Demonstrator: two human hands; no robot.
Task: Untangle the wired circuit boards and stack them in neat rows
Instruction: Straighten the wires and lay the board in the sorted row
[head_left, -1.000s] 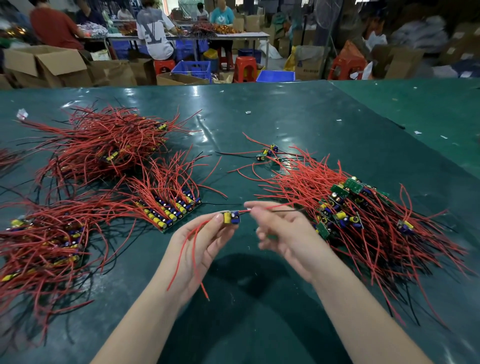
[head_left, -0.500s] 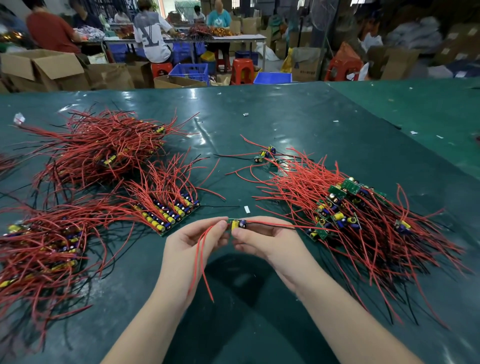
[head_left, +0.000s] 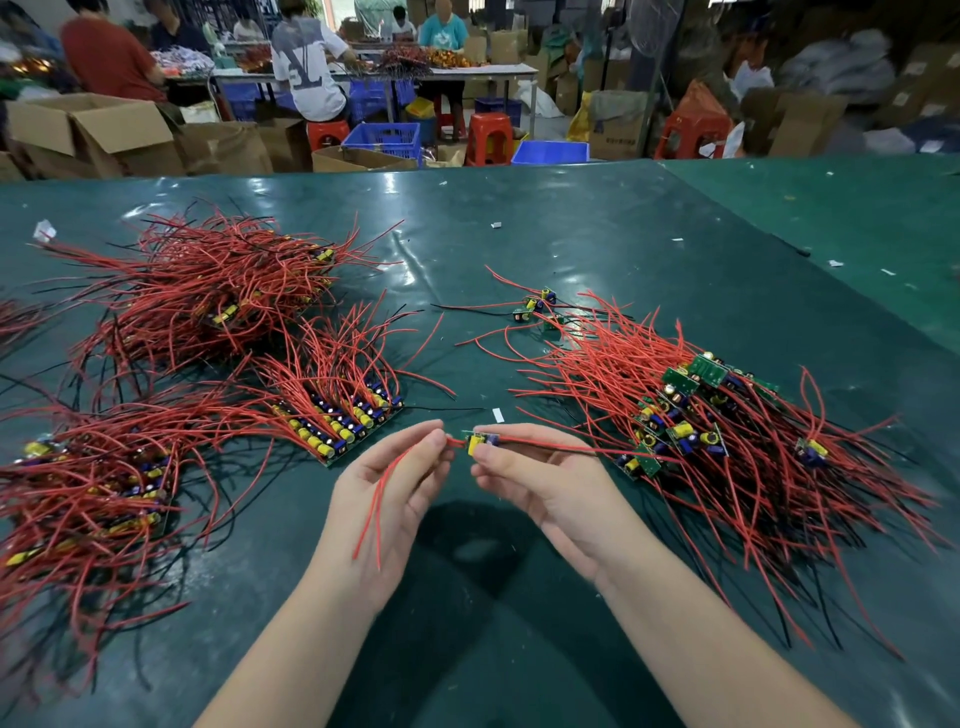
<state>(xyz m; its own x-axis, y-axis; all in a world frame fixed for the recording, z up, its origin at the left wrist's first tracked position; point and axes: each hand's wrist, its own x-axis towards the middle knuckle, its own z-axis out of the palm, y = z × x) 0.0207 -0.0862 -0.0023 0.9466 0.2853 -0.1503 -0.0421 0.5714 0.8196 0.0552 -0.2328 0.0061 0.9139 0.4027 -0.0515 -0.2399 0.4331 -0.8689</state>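
right hand (head_left: 545, 478) fingers pinched on small circuit board (head_left: 480, 443), held above green bench (head_left: 571, 249). left hand (head_left: 384, 493) fingers pinched on its red wires (head_left: 387, 488), just beside the board. neat row (head_left: 337, 423) left, tangled pile (head_left: 727, 441) right.

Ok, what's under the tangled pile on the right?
Under the tangled pile only the green table cover shows, around its edges and between wires. Boards buried beneath the red wires cannot be counted.
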